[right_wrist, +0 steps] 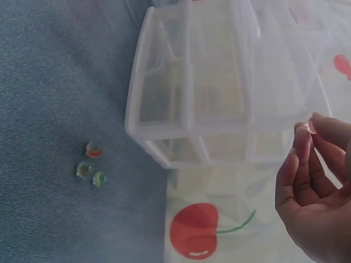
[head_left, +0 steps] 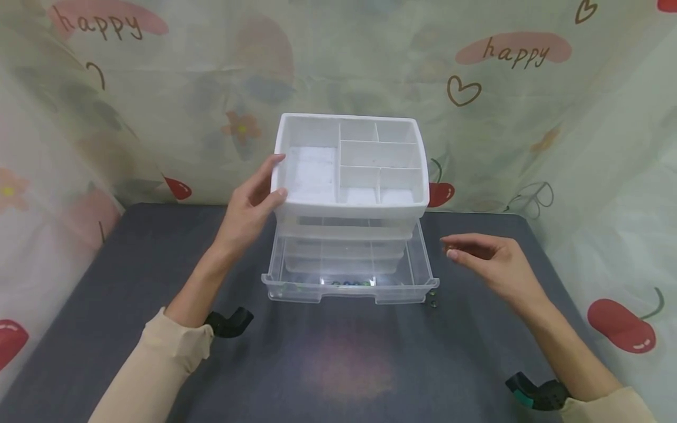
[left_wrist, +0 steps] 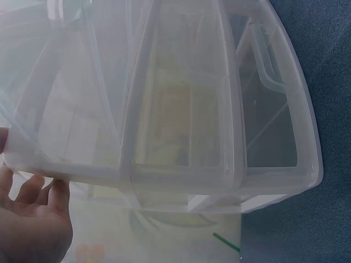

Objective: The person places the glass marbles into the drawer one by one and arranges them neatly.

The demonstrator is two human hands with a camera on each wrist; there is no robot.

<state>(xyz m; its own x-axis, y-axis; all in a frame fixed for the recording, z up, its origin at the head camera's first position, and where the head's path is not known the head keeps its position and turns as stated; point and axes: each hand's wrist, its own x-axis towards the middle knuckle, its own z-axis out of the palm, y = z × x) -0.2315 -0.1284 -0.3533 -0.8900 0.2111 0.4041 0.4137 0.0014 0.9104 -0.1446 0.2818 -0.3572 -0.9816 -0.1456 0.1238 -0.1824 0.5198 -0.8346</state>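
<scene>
A white plastic drawer organizer (head_left: 351, 208) stands on the table, its top tray split into several compartments. Its clear bottom drawer (head_left: 296, 291) is pulled out toward me, and several marbles (head_left: 349, 284) lie near its front. My left hand (head_left: 245, 202) grips the left edge of the top tray, thumb in front and fingers behind. To the right of the organizer, my right hand (head_left: 489, 258) is raised, pinching a small clear marble (right_wrist: 309, 129) between thumb and fingertips. Loose marbles (right_wrist: 94, 149) sit on the table by the drawer's right front corner.
A dark grey cloth (head_left: 296, 364) covers the table. Printed curtains (head_left: 365, 53) hang behind and at both sides. A thin cord (head_left: 534, 194) shows at the back right. Each wrist carries a black camera mount (head_left: 230, 322).
</scene>
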